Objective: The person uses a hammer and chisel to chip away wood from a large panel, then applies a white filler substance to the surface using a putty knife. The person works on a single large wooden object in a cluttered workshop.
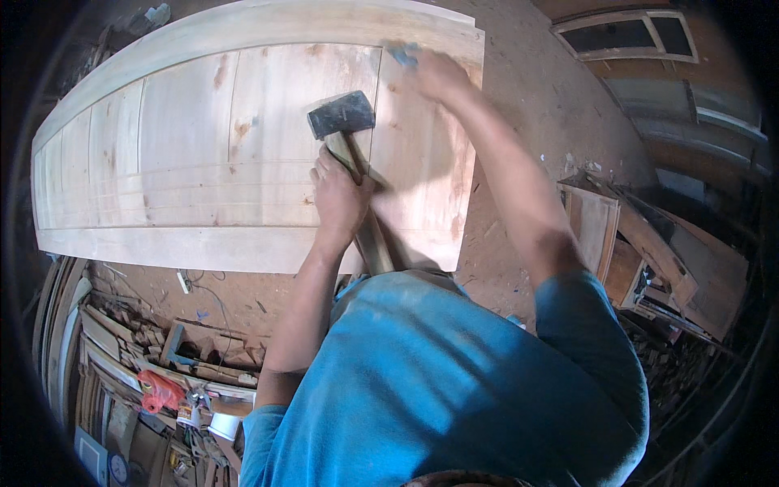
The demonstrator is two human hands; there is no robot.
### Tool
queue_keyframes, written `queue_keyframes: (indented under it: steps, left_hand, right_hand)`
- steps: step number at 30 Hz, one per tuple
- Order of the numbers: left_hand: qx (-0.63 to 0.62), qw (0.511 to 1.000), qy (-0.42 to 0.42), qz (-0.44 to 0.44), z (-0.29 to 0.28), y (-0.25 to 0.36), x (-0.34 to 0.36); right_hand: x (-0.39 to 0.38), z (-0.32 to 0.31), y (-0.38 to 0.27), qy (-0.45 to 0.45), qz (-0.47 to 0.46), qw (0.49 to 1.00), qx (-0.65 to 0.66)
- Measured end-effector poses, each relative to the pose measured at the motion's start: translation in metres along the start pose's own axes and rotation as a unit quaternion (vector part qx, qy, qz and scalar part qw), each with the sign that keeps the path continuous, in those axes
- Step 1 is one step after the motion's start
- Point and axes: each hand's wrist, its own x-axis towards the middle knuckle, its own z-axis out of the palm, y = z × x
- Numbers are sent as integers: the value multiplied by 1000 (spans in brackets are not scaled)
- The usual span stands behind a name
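My left hand [342, 199] is closed round the wooden handle of a mallet [339, 114] with a dark, blocky head, held over a pale wooden door panel [187, 138] with grooved boards and a frame. A length of wood [375, 247] runs below that hand toward my body. At the panel's upper right, my right hand [434, 77] is closed on a small blue item [402, 55], blurred and too small to identify, close to the groove beside the top rail.
Wood offcuts, a red plastic bag [158, 390] and cables lie at the lower left. Stacked cabinet panels [588, 227] stand on the right. A framed window-like piece [617, 36] is at the upper right. The dusty floor [552, 122] shows around the panel.
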Motion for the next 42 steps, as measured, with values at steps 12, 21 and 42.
queue_keyframes:
  steps: [12, 21, 42]
  left_hand:
    - [-20, 999, -24, -28, -14, -17, -10]
    - [28, 992, -107, -63, -38, -14, -43]
    - [-125, 985, -109, -49, -134, -115, -16]
  right_hand:
    - [-98, 46, -26, -19, 34, 997, 65]
    - [-155, 88, -13, 12, 36, 998, 41]
    - [-114, 91, -8, 23, 93, 990, 108]
